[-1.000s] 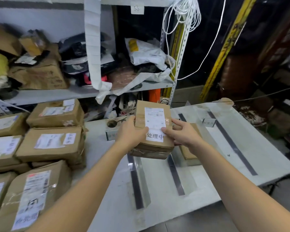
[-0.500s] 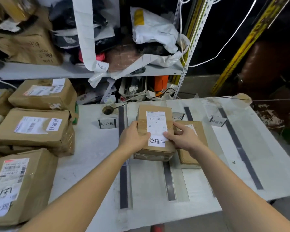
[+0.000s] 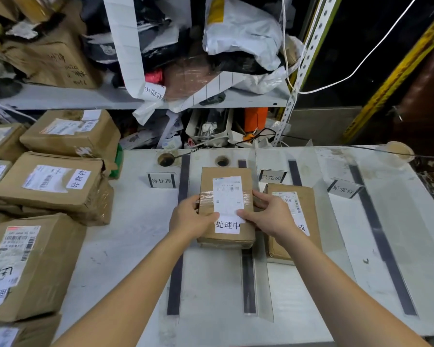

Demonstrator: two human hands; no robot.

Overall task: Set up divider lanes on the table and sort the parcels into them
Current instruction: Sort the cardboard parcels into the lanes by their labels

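Note:
A brown cardboard parcel [image 3: 226, 181] with a white shipping label and a "处理中" sticker lies in the second lane of the white table [image 3: 135, 234]. My left hand [image 3: 189, 217] grips its left edge and my right hand [image 3: 267, 215] grips its right edge, thumbs on top. Clear acrylic dividers [image 3: 264, 259] on dark strips [image 3: 248, 284] mark the lanes. A second parcel [image 3: 301, 211] lies in the lane to the right. Small lane signs stand at the back: "待处理" [image 3: 161, 180], "已完成" [image 3: 272, 177], "异常件" [image 3: 343, 188].
Several labelled cardboard parcels [image 3: 50, 186] are stacked on the table's left side. A cluttered shelf [image 3: 85, 98] with bags and boxes runs behind the table. Cable holes [image 3: 166, 159] open near the table's back edge. The rightmost lane [image 3: 411, 221] holds no parcel.
Both hands have brought the parcel down from mid-air and away from me, onto the table in the second lane. The view has tilted downward.

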